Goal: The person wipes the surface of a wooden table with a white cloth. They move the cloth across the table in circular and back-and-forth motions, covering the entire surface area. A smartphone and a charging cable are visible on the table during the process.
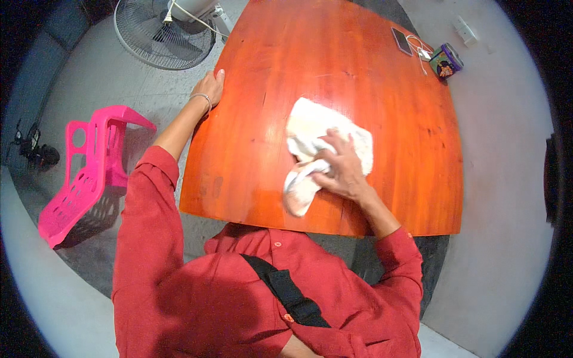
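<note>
A wooden table (250,149) with a glossy orange-brown top stretches out in front of me. My right hand (345,167) presses a crumpled white cloth (310,119) against the tabletop, right of the middle and toward the near edge. Its fingers are bent over the cloth, and one loose end of the cloth trails toward me. At the table's left edge, my left hand (209,88) grips the side, with some of its fingers hidden. A thin bracelet (206,99) circles the left wrist.
At the far right lie a phone (401,41), a white cable (421,46) and a dark, purple-rimmed container (445,62). A grey fan (170,39) stands beyond the left edge. A pink plastic chair (95,161) is on the floor at left. A wall (507,149) runs along the right.
</note>
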Demonstrator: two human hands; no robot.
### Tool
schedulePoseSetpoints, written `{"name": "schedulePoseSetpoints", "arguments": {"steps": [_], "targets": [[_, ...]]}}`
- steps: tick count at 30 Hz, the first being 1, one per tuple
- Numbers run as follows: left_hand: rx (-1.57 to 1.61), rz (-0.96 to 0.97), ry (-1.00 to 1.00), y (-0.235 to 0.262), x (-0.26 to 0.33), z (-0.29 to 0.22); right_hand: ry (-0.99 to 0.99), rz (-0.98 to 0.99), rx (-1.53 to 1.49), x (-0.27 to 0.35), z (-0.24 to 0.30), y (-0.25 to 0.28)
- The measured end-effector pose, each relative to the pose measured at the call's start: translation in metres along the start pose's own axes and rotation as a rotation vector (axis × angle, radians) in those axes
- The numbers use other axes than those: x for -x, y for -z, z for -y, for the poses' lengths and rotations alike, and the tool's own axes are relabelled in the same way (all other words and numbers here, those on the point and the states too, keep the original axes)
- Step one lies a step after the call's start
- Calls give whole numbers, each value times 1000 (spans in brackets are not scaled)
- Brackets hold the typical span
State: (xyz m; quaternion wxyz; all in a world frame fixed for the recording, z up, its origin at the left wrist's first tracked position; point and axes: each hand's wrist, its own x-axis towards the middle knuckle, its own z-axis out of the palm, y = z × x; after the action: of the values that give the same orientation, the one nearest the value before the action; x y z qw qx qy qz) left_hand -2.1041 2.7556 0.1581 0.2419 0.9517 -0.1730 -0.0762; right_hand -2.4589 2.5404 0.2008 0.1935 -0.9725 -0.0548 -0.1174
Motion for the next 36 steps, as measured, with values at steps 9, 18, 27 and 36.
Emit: {"name": "schedulePoseSetpoints", "arguments": {"steps": [9, 18, 27, 36], "targets": [[-29, -16, 32, 7, 10, -15, -191, -55, -38, -30, -60, 29], [11, -29, 8, 9, 14, -18, -345, -381, 187, -32, 7, 2], [-5, -41, 7, -1, 1, -6, -352, -315, 457, -28, 23, -10], [-39, -33, -3, 1, 3, -12, -462, -281, -138, -17, -66, 31]]}}
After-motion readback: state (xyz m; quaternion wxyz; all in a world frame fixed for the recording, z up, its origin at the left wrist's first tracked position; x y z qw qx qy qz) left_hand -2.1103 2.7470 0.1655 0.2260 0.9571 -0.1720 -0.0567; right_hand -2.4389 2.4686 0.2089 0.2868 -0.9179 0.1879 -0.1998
